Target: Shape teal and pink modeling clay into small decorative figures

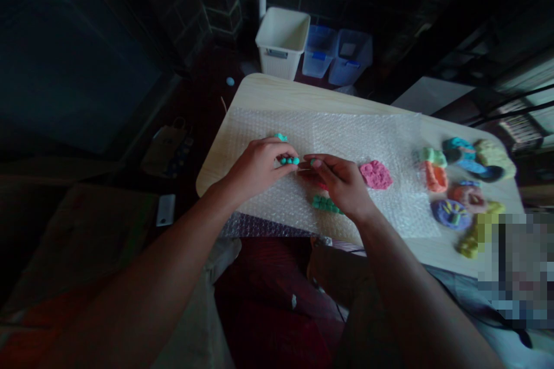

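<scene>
My left hand (255, 168) is closed on a short row of small teal clay-like balls (289, 161), held just above the bubble wrap. Close to its right, my right hand (346, 183) pinches a small green clay-like ball (314, 162) between thumb and finger. A thin pale line, perhaps a stick, shows between the hands. Beneath the right hand lies a cluster of dark green balls (325, 204), partly covered by it. Some red material (321, 185) peeks out there too. A teal lump (281, 137) sits behind the left hand, and a bumpy pink piece (375, 175) rests right of the right hand.
Bubble wrap (367, 130) covers much of the wooden table (268, 87). Several coloured clay-like pieces, including a purple disc (452, 215) and an orange one (434, 176), lie at the right. Beyond the far edge stand a white bin (281, 34) and blue-tinted tubs (351, 55).
</scene>
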`<state>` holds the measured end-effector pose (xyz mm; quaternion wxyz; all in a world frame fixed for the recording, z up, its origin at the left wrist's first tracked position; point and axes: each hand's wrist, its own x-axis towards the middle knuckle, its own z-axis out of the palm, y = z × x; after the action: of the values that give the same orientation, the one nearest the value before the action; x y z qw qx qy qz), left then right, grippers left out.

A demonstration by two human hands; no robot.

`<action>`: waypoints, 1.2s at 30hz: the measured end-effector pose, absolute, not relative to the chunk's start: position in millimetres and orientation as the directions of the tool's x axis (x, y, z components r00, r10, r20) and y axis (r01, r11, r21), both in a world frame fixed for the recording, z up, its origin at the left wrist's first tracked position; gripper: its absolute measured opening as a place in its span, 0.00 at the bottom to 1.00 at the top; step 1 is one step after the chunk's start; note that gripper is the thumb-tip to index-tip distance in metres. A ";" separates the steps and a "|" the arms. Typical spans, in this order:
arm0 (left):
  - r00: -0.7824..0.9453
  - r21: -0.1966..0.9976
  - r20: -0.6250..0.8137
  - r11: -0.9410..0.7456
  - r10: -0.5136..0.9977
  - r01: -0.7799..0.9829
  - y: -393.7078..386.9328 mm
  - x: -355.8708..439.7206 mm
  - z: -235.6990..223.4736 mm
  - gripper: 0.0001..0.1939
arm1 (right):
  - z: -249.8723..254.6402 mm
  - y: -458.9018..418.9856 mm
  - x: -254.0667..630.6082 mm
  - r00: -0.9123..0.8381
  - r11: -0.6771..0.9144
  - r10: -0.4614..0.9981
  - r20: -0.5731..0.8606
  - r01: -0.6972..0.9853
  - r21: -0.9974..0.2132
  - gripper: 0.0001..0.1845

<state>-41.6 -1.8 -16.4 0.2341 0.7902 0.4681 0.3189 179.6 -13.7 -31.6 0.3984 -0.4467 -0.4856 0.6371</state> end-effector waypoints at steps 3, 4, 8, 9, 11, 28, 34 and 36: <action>0.356 0.663 0.283 -0.450 0.891 0.598 -2.0 -41.5 -17.0 0.04 | -28.7 -14.2 178.3 -0.266 -0.156 0.951 -0.159 0.032 -0.987 0.27; 0.355 0.663 0.283 -0.450 0.891 0.598 -2.3 -41.4 -17.0 0.04 | -27.9 -14.4 178.1 -0.257 -0.136 0.955 -0.150 0.075 -0.988 0.28; 0.354 0.664 0.292 -0.454 0.889 0.594 -2.4 -40.5 -16.8 0.04 | -27.1 -14.8 179.3 -0.231 -0.098 0.964 -0.132 0.155 -0.983 0.30; 0.356 0.662 0.294 -0.458 0.887 0.594 -2.2 -40.4 -16.9 0.04 | -27.8 -14.6 180.0 -0.232 -0.096 0.964 -0.131 0.157 -0.983 0.29; 0.363 0.655 0.302 -0.469 0.881 0.593 -1.3 -40.5 -17.4 0.03 | -30.3 -13.8 181.4 -0.240 -0.099 0.962 -0.132 0.146 -0.984 0.25; 0.410 0.608 0.364 -0.547 0.836 0.575 -0.3 -42.3 -23.6 0.05 | -39.5 -9.8 183.6 -0.256 -0.081 0.964 -0.074 -0.015 -0.997 0.17; 0.416 0.606 0.386 -0.566 0.824 0.559 -0.2 -41.6 -23.2 0.07 | -38.9 -11.1 182.9 -0.240 -0.073 0.969 -0.054 -0.071 -0.995 0.19; 0.428 0.614 0.379 -0.569 0.821 0.547 -0.6 -41.1 -22.1 0.07 | -37.3 -11.1 181.8 -0.239 -0.093 0.969 -0.065 -0.107 -0.990 0.21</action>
<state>-41.1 -0.6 -22.1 0.2040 0.8199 0.4170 0.3351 181.8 -11.1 -37.3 0.4454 -0.4266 -0.5051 0.6038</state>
